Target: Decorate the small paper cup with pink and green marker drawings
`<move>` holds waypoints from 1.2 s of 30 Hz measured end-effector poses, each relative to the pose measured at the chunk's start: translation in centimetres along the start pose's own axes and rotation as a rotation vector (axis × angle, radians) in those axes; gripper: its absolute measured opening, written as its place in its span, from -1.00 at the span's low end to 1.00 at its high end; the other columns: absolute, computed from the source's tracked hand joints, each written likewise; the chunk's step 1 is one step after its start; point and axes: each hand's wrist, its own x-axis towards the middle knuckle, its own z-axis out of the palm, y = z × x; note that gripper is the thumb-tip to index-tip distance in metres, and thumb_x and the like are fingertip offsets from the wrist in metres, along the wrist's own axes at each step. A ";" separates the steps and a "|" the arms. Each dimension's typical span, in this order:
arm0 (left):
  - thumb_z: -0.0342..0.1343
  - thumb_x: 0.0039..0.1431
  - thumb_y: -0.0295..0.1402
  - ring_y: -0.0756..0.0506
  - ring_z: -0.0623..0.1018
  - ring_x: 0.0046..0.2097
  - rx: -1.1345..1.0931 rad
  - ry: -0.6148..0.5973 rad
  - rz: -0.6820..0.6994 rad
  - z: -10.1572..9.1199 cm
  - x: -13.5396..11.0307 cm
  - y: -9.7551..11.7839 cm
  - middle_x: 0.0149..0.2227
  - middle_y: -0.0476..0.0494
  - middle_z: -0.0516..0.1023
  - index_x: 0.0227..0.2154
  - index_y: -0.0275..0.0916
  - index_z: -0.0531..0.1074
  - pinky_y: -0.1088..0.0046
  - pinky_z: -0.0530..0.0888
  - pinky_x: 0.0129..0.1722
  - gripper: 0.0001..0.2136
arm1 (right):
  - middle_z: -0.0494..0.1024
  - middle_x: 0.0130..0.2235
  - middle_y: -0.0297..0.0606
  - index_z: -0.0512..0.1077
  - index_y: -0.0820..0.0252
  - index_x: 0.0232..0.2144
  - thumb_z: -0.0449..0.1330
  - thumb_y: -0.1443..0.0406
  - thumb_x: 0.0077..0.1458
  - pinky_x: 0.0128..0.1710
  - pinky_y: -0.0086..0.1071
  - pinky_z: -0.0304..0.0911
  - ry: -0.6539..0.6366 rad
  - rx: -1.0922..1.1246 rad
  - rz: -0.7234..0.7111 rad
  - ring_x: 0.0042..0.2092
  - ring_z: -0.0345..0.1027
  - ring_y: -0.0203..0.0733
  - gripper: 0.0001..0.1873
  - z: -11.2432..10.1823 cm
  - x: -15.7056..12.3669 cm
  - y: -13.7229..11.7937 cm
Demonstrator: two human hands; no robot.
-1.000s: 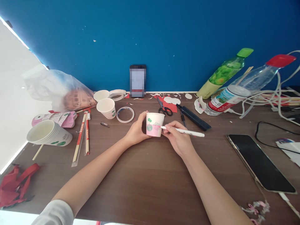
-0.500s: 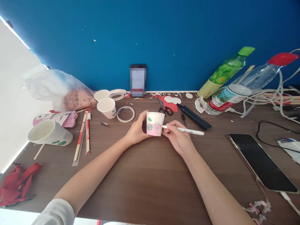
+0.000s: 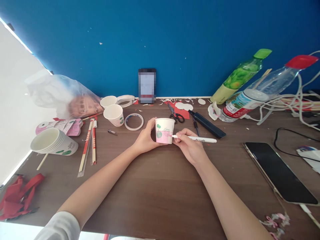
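Observation:
A white paper cup (image 3: 164,128) with a green plant print and pink colour over its lower part is held upright at the middle of the table. My left hand (image 3: 146,136) grips it from the left side, thumb near the rim and fingers low at its base. Between the thumb and fingers of my right hand (image 3: 188,145) is a white acrylic marker (image 3: 206,139), lying nearly level. Its pink tip touches or almost touches the right side of the cup. Some fingers of my right hand are hidden behind the marker and palm.
Behind the cup lie scissors (image 3: 177,117), red paper (image 3: 184,114) and a roll of tape (image 3: 134,122). Stacked cups (image 3: 68,143) and wrapped chopsticks (image 3: 85,150) are at left. Two bottles (image 3: 243,103) lean at right, above a large phone (image 3: 278,171). Another phone (image 3: 147,87) stands against the blue wall.
The marker tip has moved slightly left and down on the cup, and the pink area looks a little larger. The cup has tilted slightly; both hands keep their hold.

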 end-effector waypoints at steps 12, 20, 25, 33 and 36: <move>0.45 -0.21 -0.21 -0.30 0.28 0.29 -0.048 0.032 0.025 0.2 0.0 -0.4 0.27 -0.35 0.23 0.20 -0.15 0.00 0.15 0.26 0.25 -0.05 | 0.34 -0.63 -0.44 0.34 0.16 -0.69 0.39 0.31 -0.21 -0.42 -0.40 0.11 -0.080 -0.024 -0.015 -0.50 0.15 -0.37 -0.72 -0.3 0.1 0.1; 0.45 -0.23 -0.17 -0.29 0.29 0.29 -0.087 0.042 0.008 0.3 0.1 -0.2 0.24 -0.36 0.27 0.18 -0.16 -0.01 0.14 0.26 0.26 -0.05 | 0.31 -0.65 -0.44 0.33 0.16 -0.73 0.36 0.34 -0.21 -0.45 -0.39 0.08 -0.177 -0.127 -0.002 -0.52 0.12 -0.36 -0.74 -0.6 0.0 0.3; 0.45 -0.23 -0.19 -0.30 0.27 0.30 -0.088 0.033 0.018 0.2 0.1 -0.1 0.25 -0.38 0.25 0.17 -0.17 0.01 0.14 0.24 0.27 -0.06 | 0.32 -0.63 -0.46 0.34 0.15 -0.69 0.39 0.29 -0.19 -0.35 -0.35 0.24 -0.123 0.060 -0.006 -0.49 0.15 -0.36 -0.72 0.0 -0.2 -0.2; 0.42 -0.19 -0.34 -0.29 0.28 0.30 -0.054 0.026 0.030 0.2 0.1 -0.1 0.25 -0.35 0.25 0.17 -0.15 0.02 0.13 0.24 0.26 -0.12 | 0.37 -0.60 -0.45 0.38 0.15 -0.66 0.44 0.20 -0.21 -0.30 -0.34 0.29 0.004 0.034 -0.028 -0.45 0.21 -0.36 -0.69 0.5 -0.3 0.2; 0.41 -0.19 -0.37 -0.29 0.27 0.30 -0.039 0.020 0.035 0.2 0.0 -0.3 0.26 -0.33 0.24 0.18 -0.15 0.01 0.14 0.23 0.27 -0.11 | 0.38 -0.59 -0.44 0.39 0.15 -0.65 0.44 0.20 -0.19 -0.28 -0.32 0.31 -0.005 0.025 -0.041 -0.43 0.23 -0.36 -0.70 0.5 -0.3 0.3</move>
